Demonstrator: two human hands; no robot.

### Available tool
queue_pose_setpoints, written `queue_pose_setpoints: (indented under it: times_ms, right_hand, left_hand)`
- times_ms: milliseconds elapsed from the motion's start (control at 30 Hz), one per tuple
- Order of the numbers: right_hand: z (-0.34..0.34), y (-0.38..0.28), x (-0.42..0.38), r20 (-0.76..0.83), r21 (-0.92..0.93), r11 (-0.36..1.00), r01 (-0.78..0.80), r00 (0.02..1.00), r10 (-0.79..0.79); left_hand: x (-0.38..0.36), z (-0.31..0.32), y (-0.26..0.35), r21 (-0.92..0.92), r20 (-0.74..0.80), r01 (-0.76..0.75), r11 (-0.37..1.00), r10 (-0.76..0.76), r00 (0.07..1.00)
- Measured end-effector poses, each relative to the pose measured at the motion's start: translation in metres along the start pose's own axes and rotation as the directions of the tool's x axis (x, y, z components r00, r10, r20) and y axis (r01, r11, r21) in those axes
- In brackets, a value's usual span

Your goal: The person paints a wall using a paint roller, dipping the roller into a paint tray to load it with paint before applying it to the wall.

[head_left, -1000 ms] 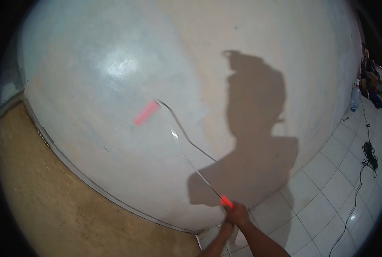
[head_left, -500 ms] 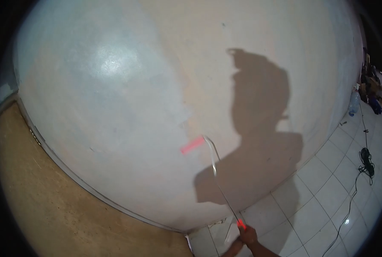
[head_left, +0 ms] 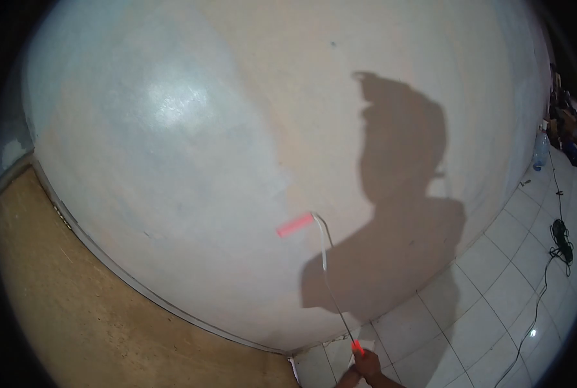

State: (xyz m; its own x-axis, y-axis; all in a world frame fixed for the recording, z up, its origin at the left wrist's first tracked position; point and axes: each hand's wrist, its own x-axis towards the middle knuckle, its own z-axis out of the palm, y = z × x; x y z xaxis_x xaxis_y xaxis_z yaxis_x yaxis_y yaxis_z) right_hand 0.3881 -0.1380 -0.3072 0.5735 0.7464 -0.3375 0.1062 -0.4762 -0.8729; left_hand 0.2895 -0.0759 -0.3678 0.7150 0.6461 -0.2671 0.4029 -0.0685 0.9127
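A paint roller with a pink sleeve lies against the pale wall, left of a person's shadow. Its bent metal frame and thin rod run down to a red-orange handle near the bottom edge. My right hand is closed round this handle. My left hand is closed at the handle too, just below and left of my right hand, which partly hides its fingers. The wall shows patchy white and beige areas, with a bright glare at upper left.
A brown door-like panel fills the lower left, with a grey frame edge. White floor tiles lie at lower right, with a dark coiled cable. Farther back are a clear plastic bottle and piled items.
The view has shifted slightly, so the wall shadow and cable appear farther right. The roller sleeve appears slightly lower, and both hands sit a little lower in view, still together at the handle.
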Motion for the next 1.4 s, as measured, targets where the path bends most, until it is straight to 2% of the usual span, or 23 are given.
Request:
queue_pose_setpoints:
  times_ms: [67,100,133,267,333,367,400,433,533,733,833,900,933,967,1000,1067,1100,1167,1200,1233,1267,1333,1400]
  right_hand:
    - [-0.010,-0.054,0.014,-0.040,0.097,0.991,0.097,0.995,-0.093]
    - [-0.028,-0.105,0.022,-0.074,0.259,0.944,0.205,0.979,-0.192]
    - [-0.029,-0.139,0.041,-0.261,0.169,0.896,0.412,0.895,-0.362]
    - [-0.038,-0.166,0.062,-0.136,0.240,0.902,0.359,0.932,-0.335]
    - [-0.017,-0.096,0.064,-0.089,0.055,0.963,0.263,0.962,-0.258]
    - [-0.013,-0.066,0.042,-0.072,0.089,0.984,0.156,0.986,-0.149]
    - [0.001,-0.017,0.029,0.037,0.057,0.998,-0.013,0.999,0.010]
    - [0.011,0.019,0.010,0.053,0.001,0.998,-0.060,0.997,0.060]
    - [0.023,0.048,-0.013,0.038,0.072,0.997,-0.034,0.999,0.031]
    - [-0.056,-0.155,0.059,-0.100,0.193,0.934,0.302,0.953,-0.287]
    - [-0.050,-0.143,0.068,-0.082,0.194,0.934,0.300,0.954,-0.289]
    - [-0.031,-0.082,0.059,-0.106,0.127,0.961,0.244,0.967,-0.231]
    - [-0.024,-0.048,0.039,-0.088,-0.016,0.993,0.116,0.989,-0.117]
    - [-0.006,0.006,0.028,-0.006,-0.038,0.999,0.003,1.000,-0.003]
    - [0.012,0.053,0.011,-0.026,-0.059,0.998,0.036,0.999,-0.037]
    - [-0.005,0.053,-0.023,0.291,-0.065,0.983,-0.173,0.939,0.184]
    - [-0.008,0.047,-0.007,0.290,-0.081,0.984,-0.161,0.941,0.177]
    - [-0.003,0.035,0.012,-0.053,-0.069,0.996,0.051,0.997,-0.055]
    - [-0.029,-0.028,0.016,-0.073,-0.051,0.994,0.099,0.992,-0.102]
    - [-0.042,-0.070,0.032,-0.155,-0.030,0.974,0.225,0.962,-0.227]
    - [-0.061,-0.113,0.043,-0.124,0.041,0.935,0.353,0.930,-0.346]
    - [-0.079,-0.175,0.061,-0.074,0.120,0.907,0.404,0.915,-0.398]
    - [-0.074,-0.174,0.062,0.010,0.165,0.911,0.379,0.923,-0.386]
  left_hand:
    - [0.000,-0.026,0.021,0.099,0.001,0.048,0.994,-0.049,0.999]
    - [0.015,-0.045,0.062,0.149,-0.171,0.024,0.989,0.002,0.985]
    - [0.029,-0.070,0.118,0.142,-0.187,-0.025,0.990,0.051,0.981]
    - [0.049,-0.086,0.148,0.010,-0.233,-0.115,0.993,0.114,0.966]
    - [0.035,-0.059,0.091,0.211,-0.093,-0.002,0.977,0.022,0.995]
    - [0.022,-0.034,0.051,0.235,-0.043,-0.091,0.968,0.104,0.994]
    - [0.041,-0.001,-0.110,0.181,-0.005,0.055,0.982,-0.055,0.998]
    - [0.041,-0.003,-0.110,0.180,-0.005,0.052,0.982,-0.052,0.999]
    - [0.026,0.002,-0.063,0.026,0.070,0.063,0.998,-0.064,0.996]
    - [0.038,-0.070,0.168,0.079,-0.143,-0.086,0.993,0.097,0.985]
    - [0.053,-0.069,0.150,0.150,-0.125,-0.105,0.983,0.124,0.984]
    - [0.032,-0.034,0.105,-0.097,-0.024,0.049,0.994,-0.051,0.998]
    - [0.037,-0.012,0.027,-0.009,0.128,0.084,0.996,-0.082,0.988]
    - [0.023,0.031,-0.040,-0.486,0.117,0.222,0.845,-0.189,0.975]
    - [0.030,0.029,-0.037,-0.498,0.100,0.204,0.843,-0.178,0.979]
    - [0.036,0.028,-0.028,-0.352,0.044,0.131,0.927,-0.124,0.991]
    - [0.041,0.028,-0.022,-0.271,0.022,0.093,0.958,-0.090,0.996]
    - [0.025,0.032,-0.018,-0.108,-0.013,0.058,0.992,-0.060,0.998]
    - [0.016,0.031,-0.012,-0.021,-0.027,0.046,0.999,-0.046,0.999]
    - [0.007,-0.005,0.099,0.140,-0.083,-0.016,0.990,0.028,0.996]
    - [0.038,-0.018,0.098,0.168,-0.193,-0.210,0.963,0.241,0.951]
    - [0.038,-0.051,0.193,0.077,-0.280,-0.139,0.987,0.155,0.947]
    - [0.038,-0.048,0.172,0.090,-0.286,-0.124,0.988,0.145,0.947]
